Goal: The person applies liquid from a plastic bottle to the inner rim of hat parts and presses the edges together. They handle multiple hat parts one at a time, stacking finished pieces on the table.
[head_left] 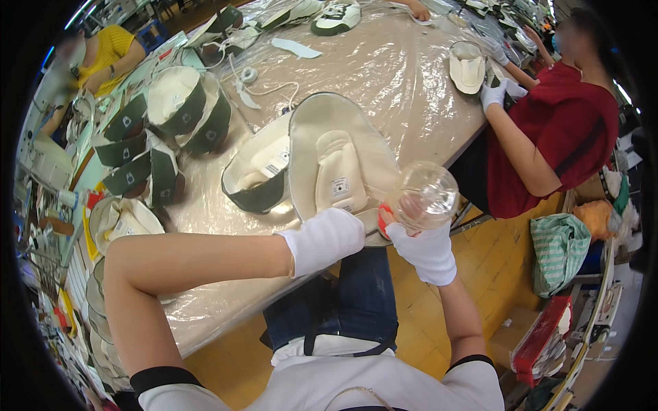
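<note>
Both of my hands wear white gloves. My left hand is closed at the near edge of a cream-lined shoe upper, which lies spread out at the table's front edge with a pale padded tongue in its middle. In my right hand is a clear plastic bottle with a red tip, tilted so that the tip faces the near right edge of the upper. The fingertips of my left hand are partly hidden. Touching the upper on its left is a green and cream shoe upper.
Plastic film covers the table. Several green shoe uppers stand in a cluster at the left, and white cord lies behind them. A co-worker in red works at the right edge; another in yellow is at the far left. A striped bag sits at right.
</note>
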`<state>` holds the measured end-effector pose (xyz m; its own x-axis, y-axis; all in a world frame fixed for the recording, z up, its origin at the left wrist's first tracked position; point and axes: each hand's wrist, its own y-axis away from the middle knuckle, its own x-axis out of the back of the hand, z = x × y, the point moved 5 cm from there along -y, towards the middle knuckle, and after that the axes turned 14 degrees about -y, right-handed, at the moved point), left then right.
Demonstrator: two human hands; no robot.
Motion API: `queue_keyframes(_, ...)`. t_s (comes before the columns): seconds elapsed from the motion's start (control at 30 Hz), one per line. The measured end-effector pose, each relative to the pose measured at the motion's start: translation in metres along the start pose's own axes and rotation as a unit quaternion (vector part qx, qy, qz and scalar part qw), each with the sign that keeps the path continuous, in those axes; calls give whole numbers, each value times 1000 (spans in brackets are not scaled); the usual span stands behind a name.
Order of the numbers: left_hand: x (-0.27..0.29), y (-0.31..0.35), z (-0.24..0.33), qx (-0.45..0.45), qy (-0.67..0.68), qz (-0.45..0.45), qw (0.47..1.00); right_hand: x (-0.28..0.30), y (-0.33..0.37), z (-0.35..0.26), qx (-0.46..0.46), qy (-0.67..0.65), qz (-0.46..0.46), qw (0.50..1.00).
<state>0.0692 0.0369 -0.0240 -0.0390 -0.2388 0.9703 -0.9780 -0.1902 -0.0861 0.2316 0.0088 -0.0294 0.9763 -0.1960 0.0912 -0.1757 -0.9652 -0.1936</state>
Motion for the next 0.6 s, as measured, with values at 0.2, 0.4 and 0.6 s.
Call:
queue_keyframes(0.2,-3,4,16,140,-247,22,959,9,13,1,-26,87,43,995)
queue_keyframes(0.4,-6,-1,11,204,-226,24,952,11,-5,-1,29,-88,89,992)
queue_keyframes(0.6,-16,-5,21,243,-173,20,954,17,2,25,-30,-75,146,986)
